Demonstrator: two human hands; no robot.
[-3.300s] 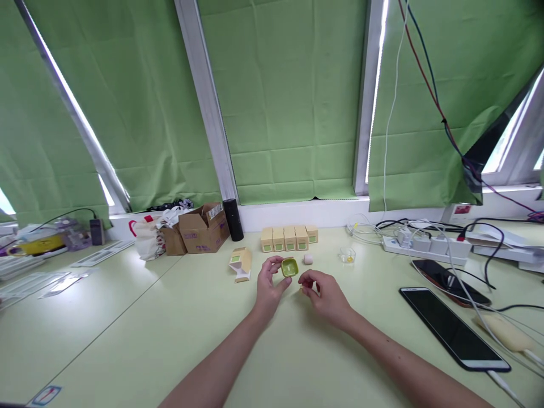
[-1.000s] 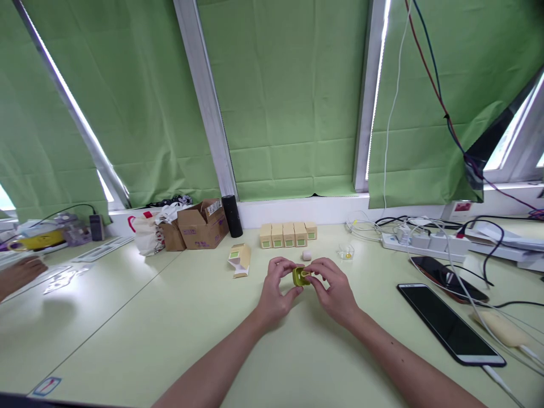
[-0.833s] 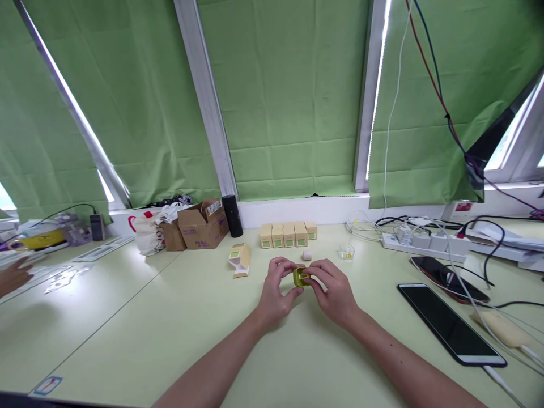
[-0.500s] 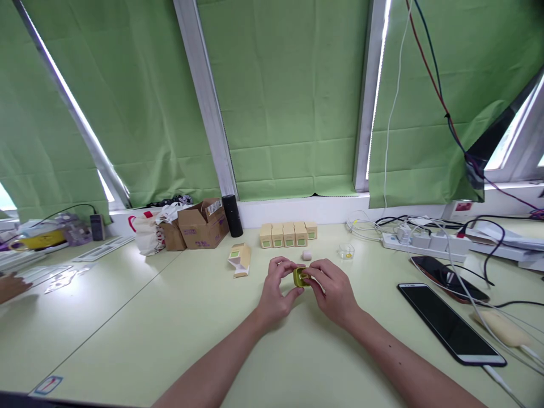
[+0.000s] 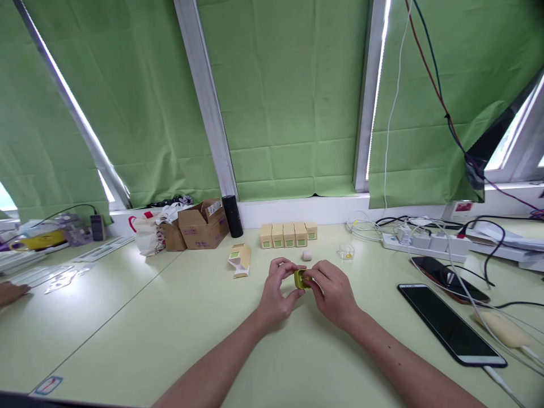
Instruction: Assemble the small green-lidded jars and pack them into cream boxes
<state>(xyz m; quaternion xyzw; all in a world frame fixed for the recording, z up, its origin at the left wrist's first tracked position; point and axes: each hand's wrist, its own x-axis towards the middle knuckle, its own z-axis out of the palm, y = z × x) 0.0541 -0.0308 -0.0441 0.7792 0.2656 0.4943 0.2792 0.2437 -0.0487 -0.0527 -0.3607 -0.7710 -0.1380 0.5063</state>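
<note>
Above the middle of the table, my left hand (image 5: pixel 278 289) grips a small olive-green case (image 5: pixel 299 279) between thumb and fingers. The case's hollow side faces right. My right hand (image 5: pixel 334 290) is closed in a pinch at that opening, its fingertips touching the case. What lies between those fingertips is hidden and too small to name. Just beyond the case stands a small pale pink cylindrical piece (image 5: pixel 306 255). Farther right sits a small clear container (image 5: pixel 346 252) with something yellow in it. An opened cardboard carton (image 5: pixel 240 259) lies to the left of my hands.
Several small cardboard boxes (image 5: pixel 289 235) stand in a row at the back. A larger brown box (image 5: pixel 203 224) and a black cylinder (image 5: pixel 232 216) are left of them. Right: a phone (image 5: pixel 450 323), a power strip (image 5: pixel 425 245), cables. Another person's hand (image 5: pixel 12 292) is at far left.
The green case has shifted and turned slightly in my fingers, and my right fingertips sit a little deeper at its opening. The other person's hand at far left has moved slightly.
</note>
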